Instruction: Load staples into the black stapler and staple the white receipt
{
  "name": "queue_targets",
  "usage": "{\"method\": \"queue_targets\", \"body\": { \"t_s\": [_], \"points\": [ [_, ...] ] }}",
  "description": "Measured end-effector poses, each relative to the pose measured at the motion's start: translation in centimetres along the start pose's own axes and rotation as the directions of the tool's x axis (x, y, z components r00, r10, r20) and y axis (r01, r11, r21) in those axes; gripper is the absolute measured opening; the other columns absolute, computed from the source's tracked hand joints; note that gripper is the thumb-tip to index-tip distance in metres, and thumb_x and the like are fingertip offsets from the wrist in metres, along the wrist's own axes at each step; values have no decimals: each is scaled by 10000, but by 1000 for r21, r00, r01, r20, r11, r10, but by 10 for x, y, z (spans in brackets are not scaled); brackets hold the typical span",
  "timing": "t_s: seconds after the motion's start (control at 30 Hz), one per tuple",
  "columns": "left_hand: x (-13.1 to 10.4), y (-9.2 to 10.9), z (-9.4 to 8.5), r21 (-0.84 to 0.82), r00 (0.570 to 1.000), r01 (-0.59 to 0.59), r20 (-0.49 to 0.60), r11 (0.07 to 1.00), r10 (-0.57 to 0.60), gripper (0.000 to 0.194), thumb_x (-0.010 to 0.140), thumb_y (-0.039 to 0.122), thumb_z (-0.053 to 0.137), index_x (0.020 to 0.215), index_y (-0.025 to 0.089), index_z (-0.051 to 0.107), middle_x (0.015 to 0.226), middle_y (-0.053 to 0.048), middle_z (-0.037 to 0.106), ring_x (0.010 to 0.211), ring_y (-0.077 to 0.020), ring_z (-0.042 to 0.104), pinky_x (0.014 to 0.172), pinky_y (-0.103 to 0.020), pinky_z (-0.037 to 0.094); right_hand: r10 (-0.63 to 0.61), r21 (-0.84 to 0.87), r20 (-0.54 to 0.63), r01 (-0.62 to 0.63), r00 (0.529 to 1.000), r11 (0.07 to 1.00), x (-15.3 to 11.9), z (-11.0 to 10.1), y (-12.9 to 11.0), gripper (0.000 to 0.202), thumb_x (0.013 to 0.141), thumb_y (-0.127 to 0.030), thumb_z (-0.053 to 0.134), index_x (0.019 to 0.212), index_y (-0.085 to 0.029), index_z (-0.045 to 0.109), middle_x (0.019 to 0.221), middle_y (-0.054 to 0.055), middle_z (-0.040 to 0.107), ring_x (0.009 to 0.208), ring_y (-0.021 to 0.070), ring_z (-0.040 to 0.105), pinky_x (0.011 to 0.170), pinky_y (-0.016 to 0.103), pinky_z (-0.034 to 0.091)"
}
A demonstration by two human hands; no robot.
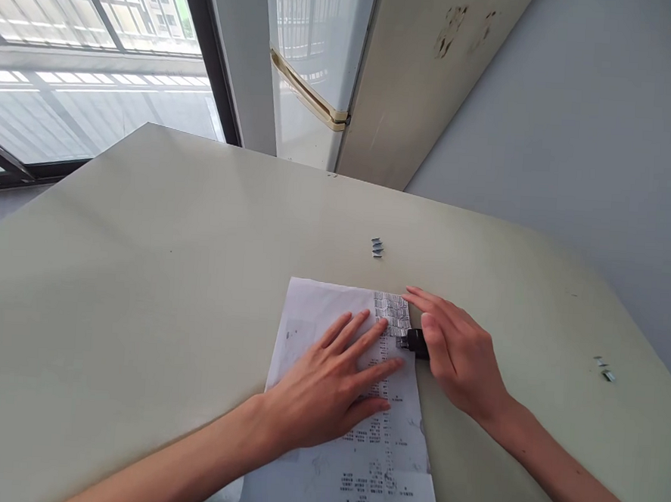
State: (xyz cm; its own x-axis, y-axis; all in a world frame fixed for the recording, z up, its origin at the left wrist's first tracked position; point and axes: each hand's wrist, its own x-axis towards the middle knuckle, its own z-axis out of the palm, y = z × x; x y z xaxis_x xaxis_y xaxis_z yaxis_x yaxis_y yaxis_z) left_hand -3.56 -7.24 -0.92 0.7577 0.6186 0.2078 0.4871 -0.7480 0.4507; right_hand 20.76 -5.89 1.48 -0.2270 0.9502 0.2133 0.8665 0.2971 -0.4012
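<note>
A printed sheet of paper (321, 303) lies on the table, its upper right corner covered with rows of silvery staples (390, 307). My left hand (335, 387) rests flat on the sheet with its fingers spread, holding nothing. At the paper's right edge, my right hand (462, 357) is closed around a small black stapler (418, 343). The stapler's metal jaw reaches over the edge, just below the stapled rows. Most of its body is hidden by my fingers and palm.
Several short strips of staples (376, 247) lie beyond the paper on the pale table (139, 307). A few more staple strips (606, 373) lie at the far right. Behind the table stand a refrigerator (320, 38), a wall (606, 108) and a window (97, 55).
</note>
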Motion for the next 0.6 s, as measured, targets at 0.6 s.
{"method": "queue_targets", "body": {
  "t_s": [0.6],
  "points": [
    [-11,-20,-20,117,999,19,25,993,-22,550,1075,464,550,1601,327,466,1758,-59,233,1618,-356,207,1288,-608,304,20,121,-78,-11,997,993,-33,6,60,299,1068,-437,520,1348,-339,560,1286,59,688,1168,276,666,1003,463,545]
  ]
}}
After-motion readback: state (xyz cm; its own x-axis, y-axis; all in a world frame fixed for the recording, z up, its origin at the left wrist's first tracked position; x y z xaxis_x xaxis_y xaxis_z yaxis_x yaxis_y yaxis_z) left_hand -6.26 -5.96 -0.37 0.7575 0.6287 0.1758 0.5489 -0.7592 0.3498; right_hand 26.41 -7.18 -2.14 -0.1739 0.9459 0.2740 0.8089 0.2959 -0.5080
